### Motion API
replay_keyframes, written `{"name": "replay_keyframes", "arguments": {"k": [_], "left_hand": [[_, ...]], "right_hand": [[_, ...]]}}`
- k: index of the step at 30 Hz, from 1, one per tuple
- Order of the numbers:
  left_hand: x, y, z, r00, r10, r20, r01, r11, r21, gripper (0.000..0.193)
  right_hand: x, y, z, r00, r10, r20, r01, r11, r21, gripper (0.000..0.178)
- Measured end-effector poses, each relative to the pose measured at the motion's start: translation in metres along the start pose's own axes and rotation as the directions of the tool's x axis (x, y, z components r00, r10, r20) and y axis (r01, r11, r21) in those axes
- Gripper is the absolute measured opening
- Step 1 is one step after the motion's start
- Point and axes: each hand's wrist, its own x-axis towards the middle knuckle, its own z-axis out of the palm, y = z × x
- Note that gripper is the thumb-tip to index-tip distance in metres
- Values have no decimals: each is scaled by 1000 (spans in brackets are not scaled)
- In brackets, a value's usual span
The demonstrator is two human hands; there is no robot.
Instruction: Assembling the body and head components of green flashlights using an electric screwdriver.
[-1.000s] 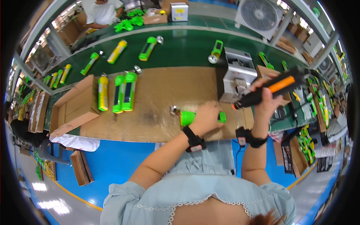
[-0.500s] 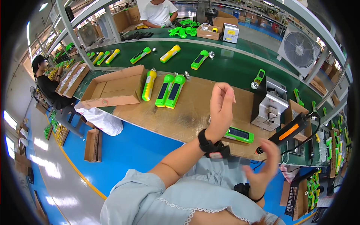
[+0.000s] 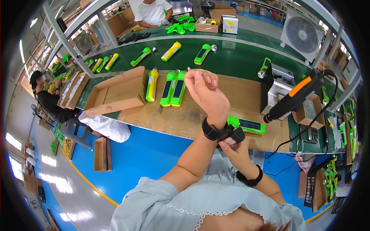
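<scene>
My left hand [image 3: 208, 94] is raised over the cardboard-covered bench, its fingers loosely curled with nothing in them. A black strap with a small box-shaped wrist device [image 3: 233, 136] is around that wrist. My right hand [image 3: 238, 156] grips this device from below, its thumb against it; the other fingers are partly hidden. Just beyond lies a green flashlight [image 3: 250, 126] with a dark panel, partly covered by my left wrist. Two more green flashlights [image 3: 168, 89] and a yellow one [image 3: 152, 86] lie left of my left hand, their lamp heads pointing away.
A black and orange electric screwdriver [image 3: 295, 98] hangs at the right by a cord, before a grey machine [image 3: 275, 90]. An open cardboard box [image 3: 115, 90] stands at the left. Spaced flashlights [image 3: 202, 54] lie on the green belt. Across it sits a person [image 3: 153, 13].
My right hand has come up and left from beside the bench edge to the device on my left wrist. My left hand has turned and tilted left, its fingers curling. The view has shifted slightly.
</scene>
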Motion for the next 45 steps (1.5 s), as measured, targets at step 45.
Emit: {"name": "replay_keyframes", "arguments": {"k": [45], "left_hand": [[-65, -12, -105, 244, -815, 526, -711, 218, 668, 44]], "right_hand": [[71, -57, -179, 794, -443, -416, 396, 896, -200, 60]]}}
